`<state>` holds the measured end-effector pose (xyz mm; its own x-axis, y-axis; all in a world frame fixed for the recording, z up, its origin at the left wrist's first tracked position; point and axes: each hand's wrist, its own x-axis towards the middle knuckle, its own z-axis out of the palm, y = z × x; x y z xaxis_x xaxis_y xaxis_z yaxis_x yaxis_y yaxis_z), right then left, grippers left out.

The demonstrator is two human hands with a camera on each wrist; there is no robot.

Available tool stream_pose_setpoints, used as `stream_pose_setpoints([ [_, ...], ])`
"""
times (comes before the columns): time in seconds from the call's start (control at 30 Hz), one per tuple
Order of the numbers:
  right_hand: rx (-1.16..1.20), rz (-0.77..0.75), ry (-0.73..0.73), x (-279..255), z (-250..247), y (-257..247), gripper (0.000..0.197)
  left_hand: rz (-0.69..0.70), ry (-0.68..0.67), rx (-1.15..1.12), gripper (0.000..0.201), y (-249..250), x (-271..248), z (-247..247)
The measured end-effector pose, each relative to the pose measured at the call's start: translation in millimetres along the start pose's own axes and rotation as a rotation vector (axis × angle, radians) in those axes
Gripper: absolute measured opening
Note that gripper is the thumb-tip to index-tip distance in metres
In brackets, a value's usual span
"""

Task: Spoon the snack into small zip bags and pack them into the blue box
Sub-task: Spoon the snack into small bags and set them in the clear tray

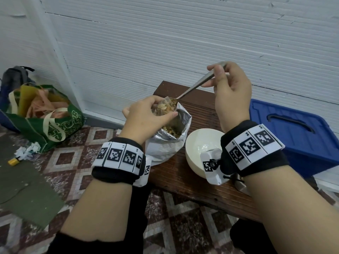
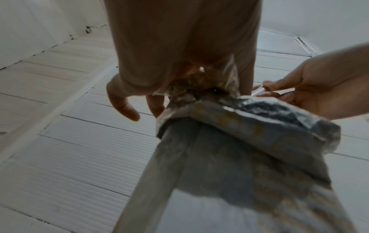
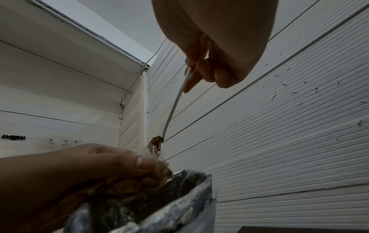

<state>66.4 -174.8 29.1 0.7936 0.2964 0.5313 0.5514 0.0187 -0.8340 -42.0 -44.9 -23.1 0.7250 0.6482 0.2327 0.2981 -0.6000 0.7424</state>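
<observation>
A dark ribbed wooden bench (image 1: 198,110) stands against a white grooved wall panel (image 1: 183,43), and on it a crinkled silver foil bag (image 1: 165,143) gapes open just beside a smooth cream bowl (image 1: 198,143). The blue box (image 1: 297,132), hard plastic with its lid on and a dark recessed handle, sits on the floor to the right, beyond the right forearm. Left on the patterned tile floor (image 1: 64,158) lie a green tote bag (image 1: 55,121) stuffed with scraps, crumpled white paper (image 1: 27,151) and a small yellow object (image 1: 13,161). Over the foil bag's mouth, the left hand (image 1: 145,116) curls round a clear small zip bag (image 1: 165,108) part filled with pale, nutty snack (image 1: 163,109). The right hand (image 1: 231,88) pinches the slim metal spoon (image 1: 198,85) near its handle end, its bowl at the zip bag's opening.
</observation>
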Motion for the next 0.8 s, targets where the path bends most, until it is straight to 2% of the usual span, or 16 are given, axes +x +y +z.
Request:
stream_pose_setpoints([
  [0.2,0.096,-0.074,0.028,2.6,-4.2,-5.9,0.016,-0.071,0.016,-0.173,0.039,-4.4,0.1,1.0],
  [0.33,0.082,-0.107,0.111,5.1,-8.4,-8.6,0.019,-0.081,0.019,-0.248,0.036,-6.1,-0.6,0.4],
  [0.5,0.013,-0.031,0.303,2.0,-15.3,-5.1,0.02,-0.063,0.038,-0.306,0.03,-3.2,-3.5,-5.8],
  [0.57,-0.026,0.018,0.333,-1.7,-17.4,0.3,0.019,-0.041,0.059,-0.327,0.023,-1.1,-4.9,-10.3],
  [0.63,-0.088,0.066,0.292,-6.6,-17.4,6.5,0.02,-0.016,0.087,-0.363,0.017,1.3,-5.5,-14.4],
  [0.8,-0.307,0.135,0.06,-32.7,-3.4,22.7,0.019,0.063,0.128,-0.427,0.019,8.0,-7.8,-15.0],
])
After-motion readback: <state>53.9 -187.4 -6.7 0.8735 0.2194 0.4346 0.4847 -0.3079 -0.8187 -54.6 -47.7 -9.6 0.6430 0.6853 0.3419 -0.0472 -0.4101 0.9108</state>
